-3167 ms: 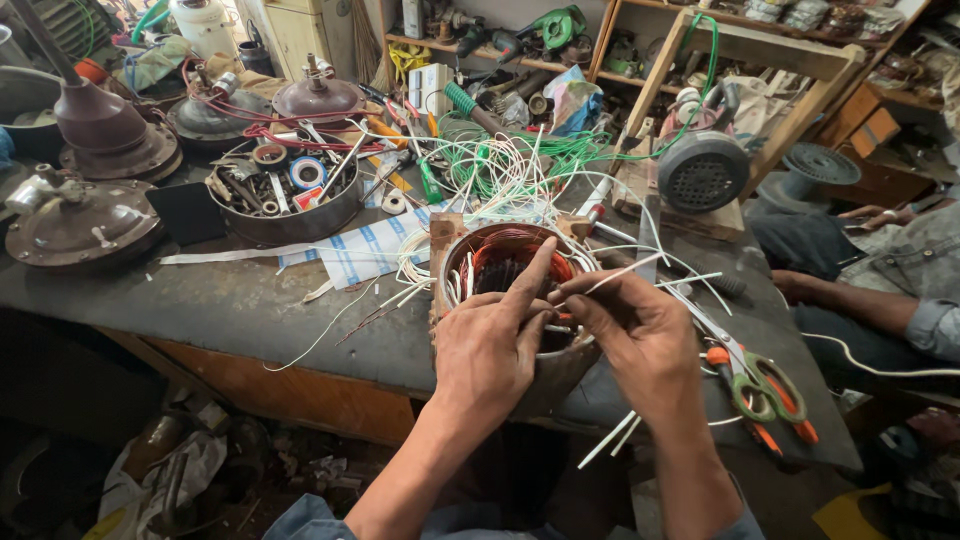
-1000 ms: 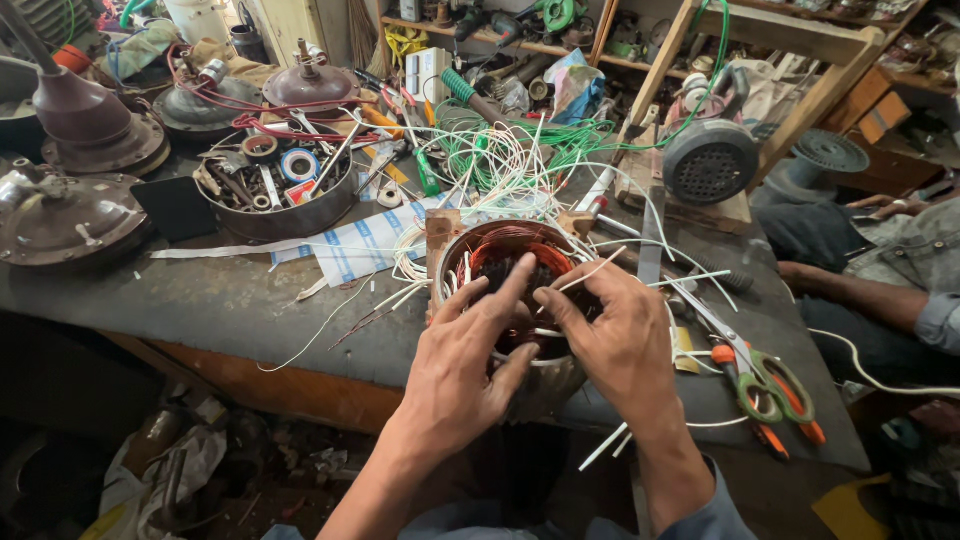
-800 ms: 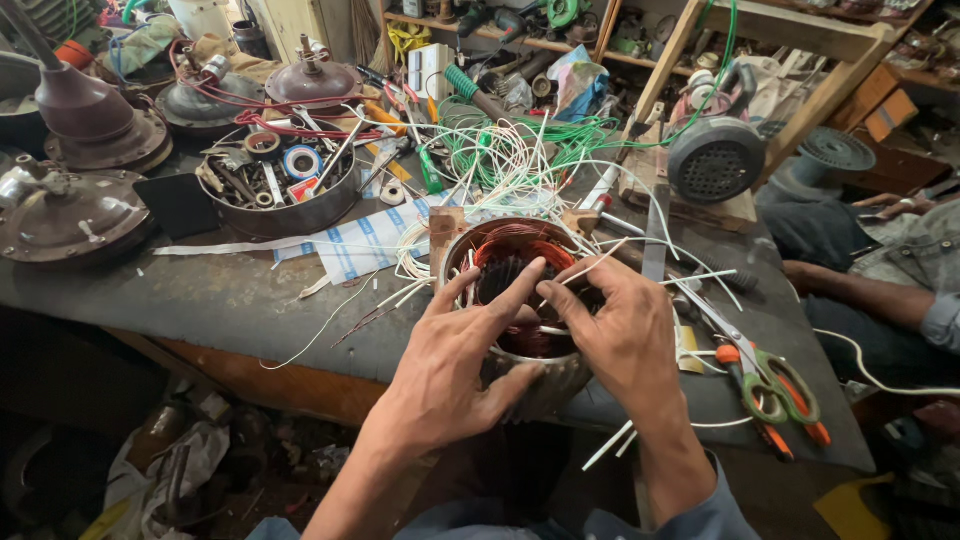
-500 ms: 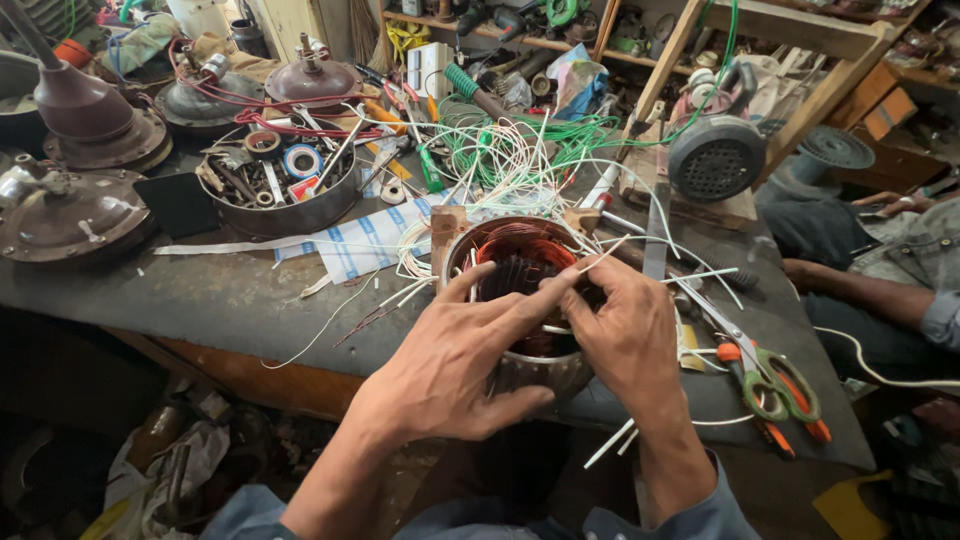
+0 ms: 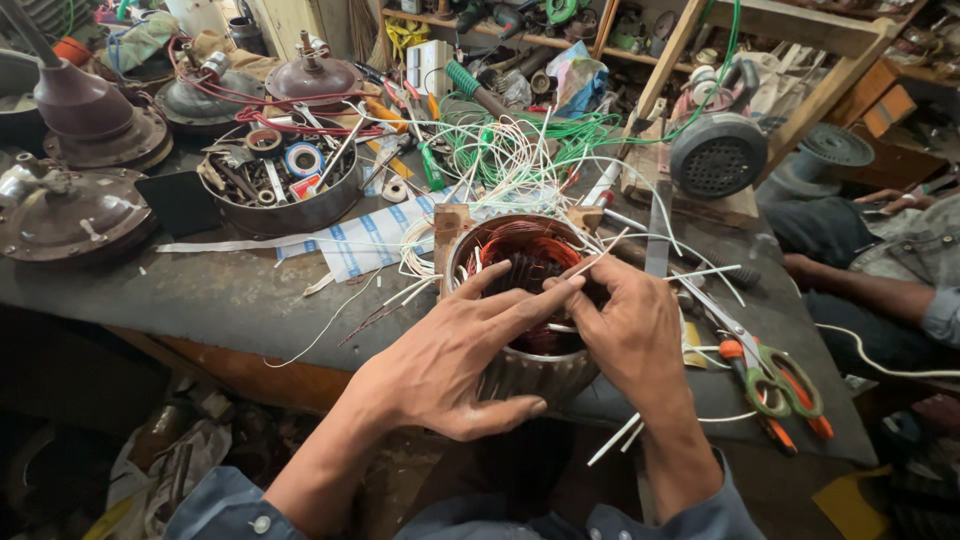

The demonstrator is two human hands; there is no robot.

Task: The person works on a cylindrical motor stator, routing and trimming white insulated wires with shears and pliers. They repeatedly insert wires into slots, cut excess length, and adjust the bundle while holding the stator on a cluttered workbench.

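A dark, worn desk [image 5: 200, 295] is crowded with clutter. A round metal motor stator wound with copper wire [image 5: 525, 300] stands near its front edge, directly under both hands. Behind it lies a tangle of white and green wires [image 5: 510, 150]. To the left sits a shallow round metal pan of small parts and tape rolls [image 5: 280, 185], with a blue-checked white cloth [image 5: 365, 240] between pan and stator. To the right lie green-handled scissors [image 5: 775, 375] and an orange-handled tool, with loose white sleeves around them. Another person's forearm [image 5: 870, 290] rests at the far right.

The left hand [image 5: 450, 350] wraps the stator's outer wall, fingers reaching over the rim. The right hand [image 5: 630, 330] bends over the opening, its fingertips pinched on a thin white sleeve [image 5: 595, 255] at the windings.
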